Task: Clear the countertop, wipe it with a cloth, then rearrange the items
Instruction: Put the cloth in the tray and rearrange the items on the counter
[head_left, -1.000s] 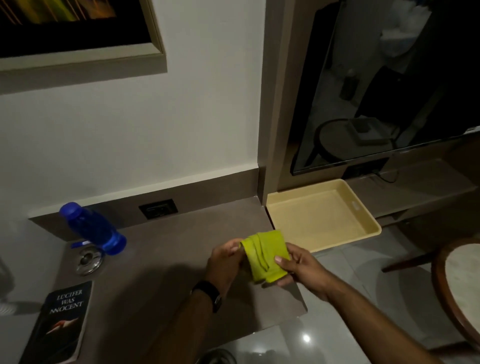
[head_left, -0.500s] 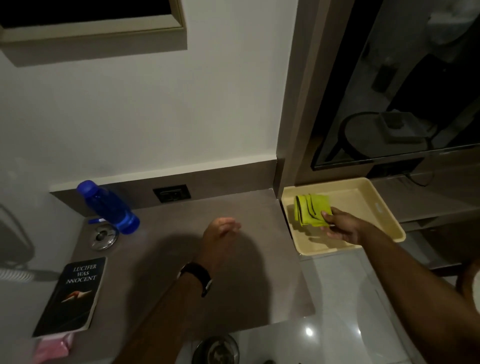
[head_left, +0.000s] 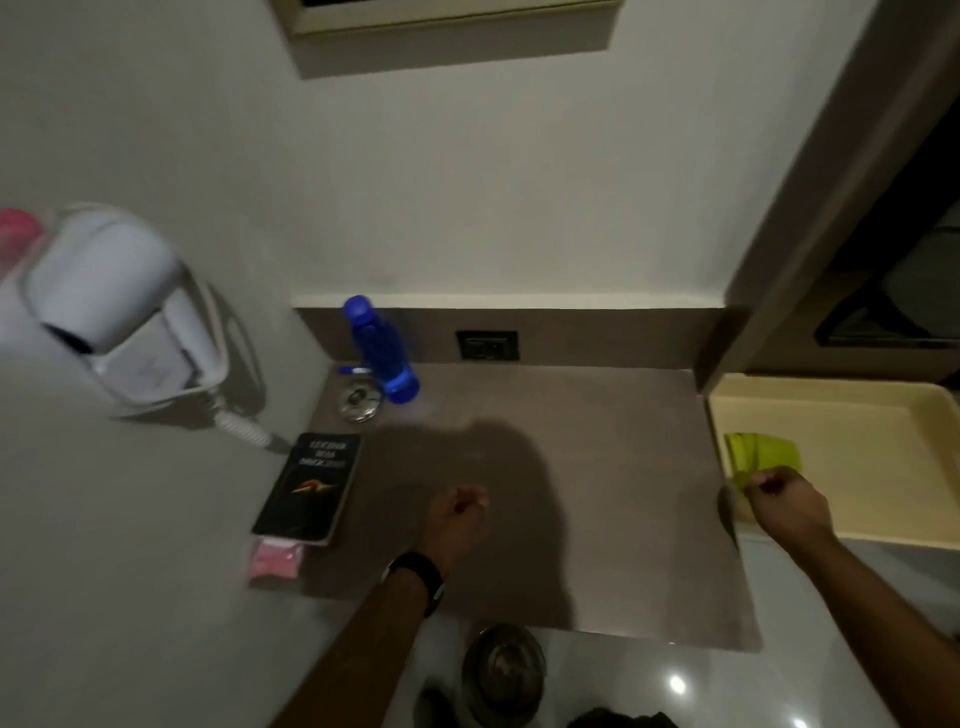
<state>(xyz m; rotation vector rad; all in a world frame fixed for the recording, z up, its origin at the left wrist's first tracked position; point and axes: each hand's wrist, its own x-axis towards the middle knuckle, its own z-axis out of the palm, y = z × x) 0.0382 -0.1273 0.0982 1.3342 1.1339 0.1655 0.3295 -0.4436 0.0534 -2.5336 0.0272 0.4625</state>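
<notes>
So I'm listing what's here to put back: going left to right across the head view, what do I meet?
Wall-mounted hair dryer → pink packet → black book → blue bottle → wall socket → green cloth, lying in the cream tray.

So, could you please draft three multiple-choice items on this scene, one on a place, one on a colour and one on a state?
1. Where does the green cloth lie?
A. in the cream tray
B. on the book
C. on the floor

2. What colour is the bottle?
A. red
B. blue
C. white

3. How does the book lie?
A. open, pages up
B. standing upright
C. closed and flat on the countertop

Answers:
1 A, the cloth sits inside the tray's rim.
2 B, its body and cap are blue.
3 C, its dark front cover faces up.
</notes>
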